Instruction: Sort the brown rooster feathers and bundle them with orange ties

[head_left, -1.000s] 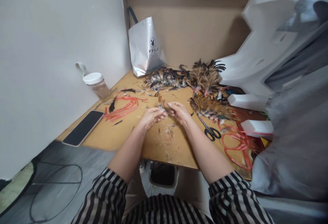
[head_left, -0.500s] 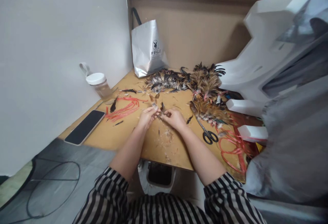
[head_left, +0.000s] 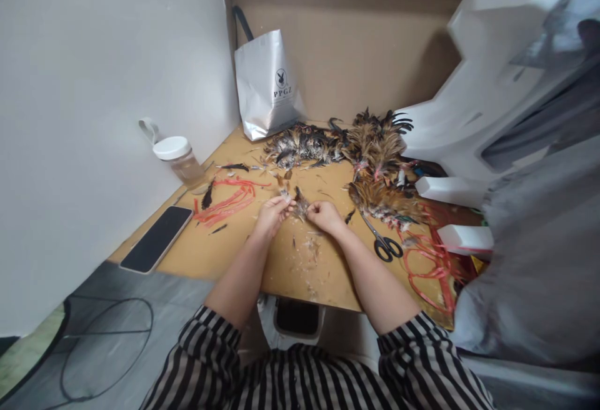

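Observation:
My left hand is closed in a pinch over the middle of the table, with a small pale-and-brown feather rising from its fingertips. My right hand is also pinched shut, its fingertips at the edge of a dark feather tuft with grey fluff. That tuft lies between the two hands; its exact contact with the left fingers is unclear. Below them, fluff and bits of feather are scattered on the wooden table. Behind are a dark feather heap and brown feather bunches.
Black-handled scissors lie right of my right hand, near tangled red strips. Leftward are cut red strips, a phone and a lidded jar. A silver bag stands at the back; a white machine is rightward.
My right hand has moved a little to the right, away from the left, so the dark tuft between them shows more fully. The view has tipped slightly downward.

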`<state>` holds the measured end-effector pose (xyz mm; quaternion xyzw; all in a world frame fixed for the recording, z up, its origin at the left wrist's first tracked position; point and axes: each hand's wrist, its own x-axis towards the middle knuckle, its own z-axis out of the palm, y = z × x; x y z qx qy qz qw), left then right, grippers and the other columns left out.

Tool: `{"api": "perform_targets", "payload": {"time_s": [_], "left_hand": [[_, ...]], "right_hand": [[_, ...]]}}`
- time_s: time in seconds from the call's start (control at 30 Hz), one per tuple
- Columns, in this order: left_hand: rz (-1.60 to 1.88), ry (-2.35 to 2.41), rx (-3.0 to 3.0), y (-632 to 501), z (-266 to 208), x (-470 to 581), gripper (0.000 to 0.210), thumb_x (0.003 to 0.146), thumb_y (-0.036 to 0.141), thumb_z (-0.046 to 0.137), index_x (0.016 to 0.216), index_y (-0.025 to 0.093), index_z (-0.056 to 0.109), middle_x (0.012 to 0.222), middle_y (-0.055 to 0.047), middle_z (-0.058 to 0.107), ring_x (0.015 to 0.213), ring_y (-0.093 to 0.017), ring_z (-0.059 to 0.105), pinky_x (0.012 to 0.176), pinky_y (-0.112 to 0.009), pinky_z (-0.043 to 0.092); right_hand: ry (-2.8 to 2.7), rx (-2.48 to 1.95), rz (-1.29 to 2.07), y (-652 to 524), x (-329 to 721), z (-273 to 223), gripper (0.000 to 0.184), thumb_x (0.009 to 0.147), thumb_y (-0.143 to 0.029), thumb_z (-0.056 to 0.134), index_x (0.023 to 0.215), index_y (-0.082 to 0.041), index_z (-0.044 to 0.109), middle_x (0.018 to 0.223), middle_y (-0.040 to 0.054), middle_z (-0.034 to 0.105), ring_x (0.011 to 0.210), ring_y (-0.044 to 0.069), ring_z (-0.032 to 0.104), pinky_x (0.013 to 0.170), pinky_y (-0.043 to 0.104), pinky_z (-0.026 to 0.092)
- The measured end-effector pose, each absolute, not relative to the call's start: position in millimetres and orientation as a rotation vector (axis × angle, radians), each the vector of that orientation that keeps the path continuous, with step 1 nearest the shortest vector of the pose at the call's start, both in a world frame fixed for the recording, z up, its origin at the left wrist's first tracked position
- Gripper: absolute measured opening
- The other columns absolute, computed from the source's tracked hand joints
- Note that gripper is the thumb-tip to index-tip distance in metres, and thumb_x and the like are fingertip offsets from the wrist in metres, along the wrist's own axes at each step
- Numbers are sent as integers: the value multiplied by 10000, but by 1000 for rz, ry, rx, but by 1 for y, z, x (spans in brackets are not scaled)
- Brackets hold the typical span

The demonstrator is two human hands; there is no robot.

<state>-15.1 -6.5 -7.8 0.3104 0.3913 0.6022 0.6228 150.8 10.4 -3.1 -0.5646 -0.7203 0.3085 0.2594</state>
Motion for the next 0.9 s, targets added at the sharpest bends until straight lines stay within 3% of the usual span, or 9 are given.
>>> {"api": "perform_targets", "payload": {"time_s": [0.2,0.4,0.9], "left_hand": [[1348,894,734,-8,-7,-14,228,591,245,722,759,103,662,709,-47,654,532,-40,525,485,-139,381],[1227,875,823,-11,-6,-11,246,617,267,708,796,103,671,752,-67,665,551,-49,539,484,-139,385],[1085,873,920,-10,-10,-7,306,639,321,690,844,96,669,799,-102,671,549,-62,542,471,-152,380]], "right_hand": [[-1361,-1296,1420,18,155,-1,185,568,-284,627,691,-157,573,415,-73,432,353,45,287,376,189,189],[-1094,-952,1663,17,157,6,265,529,-292,714,698,-153,564,474,-65,442,398,32,314,389,169,157],[-1158,-1003,1542,5,139,10,307,536,-370,715,709,-146,595,458,-53,492,382,35,316,395,188,193]]}}
